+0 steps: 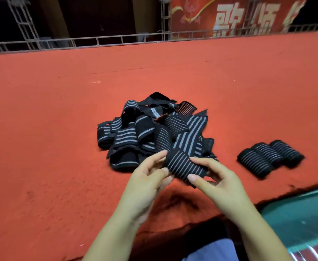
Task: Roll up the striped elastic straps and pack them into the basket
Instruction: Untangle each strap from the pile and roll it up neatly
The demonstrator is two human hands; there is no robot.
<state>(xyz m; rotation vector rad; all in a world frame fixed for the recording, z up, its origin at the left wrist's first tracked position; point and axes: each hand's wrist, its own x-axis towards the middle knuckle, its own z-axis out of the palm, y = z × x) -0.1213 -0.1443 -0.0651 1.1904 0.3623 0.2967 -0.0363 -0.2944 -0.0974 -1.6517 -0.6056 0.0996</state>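
A black strap with grey stripes, partly rolled, is held above the red surface near its front edge. My left hand pinches its left end and my right hand grips its right end with thumb and fingers. Its loose tail runs up and back into a tangled pile of several unrolled striped straps just behind my hands. Three rolled straps lie side by side on the surface to the right. No basket can be made out for certain.
The red carpeted surface stretches wide to the left and back. A metal truss rail and a red banner stand behind it. A green object sits at the lower right, past the surface's front edge.
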